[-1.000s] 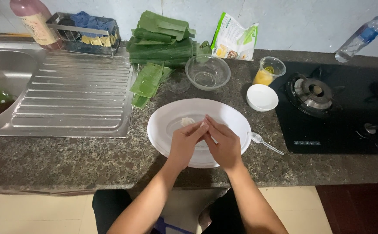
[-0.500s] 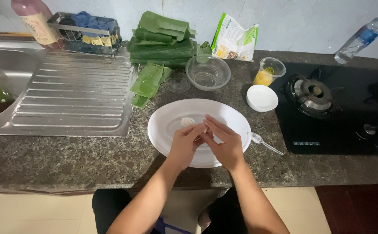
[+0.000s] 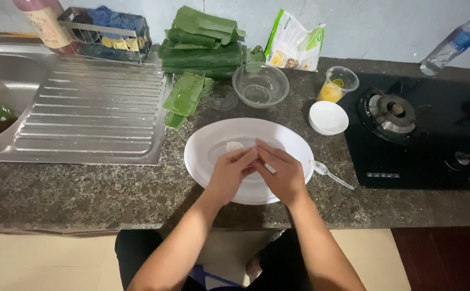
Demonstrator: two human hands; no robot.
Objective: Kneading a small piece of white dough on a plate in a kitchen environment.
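Both of my hands meet over a large white plate (image 3: pixel 202 156) on the dark granite counter. My left hand (image 3: pixel 230 175) and my right hand (image 3: pixel 282 175) touch at the fingertips and press something small between them; what it is stays hidden. A small pale lump of dough (image 3: pixel 234 146) lies on the plate just beyond my left fingers. A clear plastic spoon (image 3: pixel 329 173) rests beside the plate's right rim.
Behind the plate stand a clear glass bowl (image 3: pixel 260 84), a stack of folded green leaves (image 3: pixel 200 46), a food packet (image 3: pixel 294 43), a cup of yellow filling (image 3: pixel 336 85) and a small white bowl (image 3: pixel 328 117). A steel sink drainboard (image 3: pixel 89 113) lies left, a gas stove (image 3: pixel 407 129) right.
My hands have stayed together over the plate, with only small finger movements. Nothing else has moved.
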